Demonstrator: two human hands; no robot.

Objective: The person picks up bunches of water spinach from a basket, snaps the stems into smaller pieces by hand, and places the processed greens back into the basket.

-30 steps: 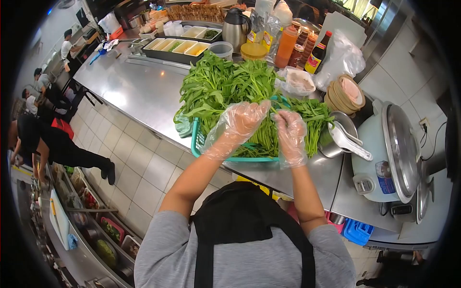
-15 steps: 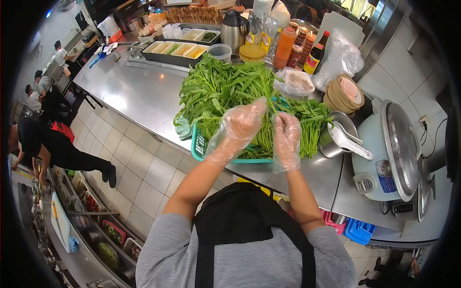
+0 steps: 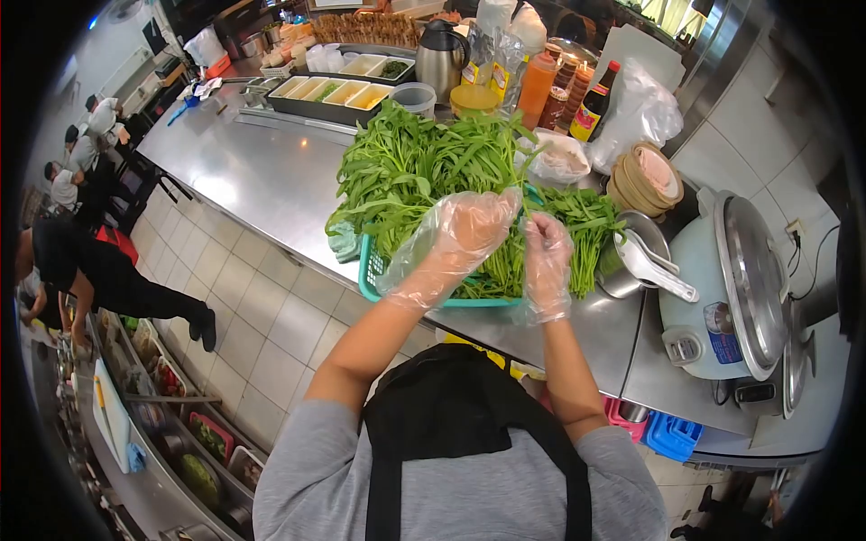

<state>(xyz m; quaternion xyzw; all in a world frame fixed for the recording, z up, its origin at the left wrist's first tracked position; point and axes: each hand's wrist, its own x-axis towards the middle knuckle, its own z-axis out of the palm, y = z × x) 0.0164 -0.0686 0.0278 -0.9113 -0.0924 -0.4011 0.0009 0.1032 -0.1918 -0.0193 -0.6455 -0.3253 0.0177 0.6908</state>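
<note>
A large heap of leafy green stems (image 3: 424, 158) fills a teal plastic basket (image 3: 372, 270) on the steel counter. Both my hands wear clear plastic gloves. Over the heap, my left hand (image 3: 474, 230) is closed round a green stem, its fingers bent. Just to its right, my right hand (image 3: 547, 248) has its fingers pinched together at the lower part of that stem, close to my left hand. More cut stems (image 3: 591, 234) lie at the right side of the basket.
A metal pot (image 3: 622, 270) with a white ladle (image 3: 645, 257) and a large rice cooker (image 3: 722, 298) stand right. Sauce bottles (image 3: 537, 86), a steel thermos (image 3: 439, 59) and a condiment tray (image 3: 334, 95) line the back. Co-workers (image 3: 117, 270) stand at the left.
Both my hands have shifted slightly to the right, with my left hand moving more. At the far left, the co-workers have changed posture a little.
</note>
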